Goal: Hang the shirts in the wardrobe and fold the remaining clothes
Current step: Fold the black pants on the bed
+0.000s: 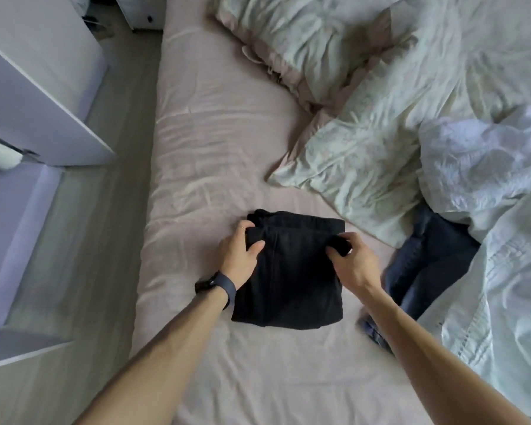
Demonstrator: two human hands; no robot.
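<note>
The left hand (242, 251) has its grip closed on the far left corner of the black garment (292, 280), thumb lying on top of the cloth and fingers curled round the bunched edge. The right hand (354, 260) grips the far right corner of the same piece, pinching a fold between thumb and fingers. A dark watch (216, 286) sits on the left wrist.

The black garment lies folded into a rough rectangle on the bed (215, 154), in the middle of the pale pink sheet, with its near edge flat and its far edge gathered under both hands. Just to its right, a dark blue garment (426, 265) lies crumpled, partly tucked under the white duvet (497, 210) that fills the right side. Two pale green pillows (365, 154) rest farther off, one behind the other. On the left, beyond the edge of the bed, stands a white wardrobe (37, 96) on the light wooden floor (111, 210).
</note>
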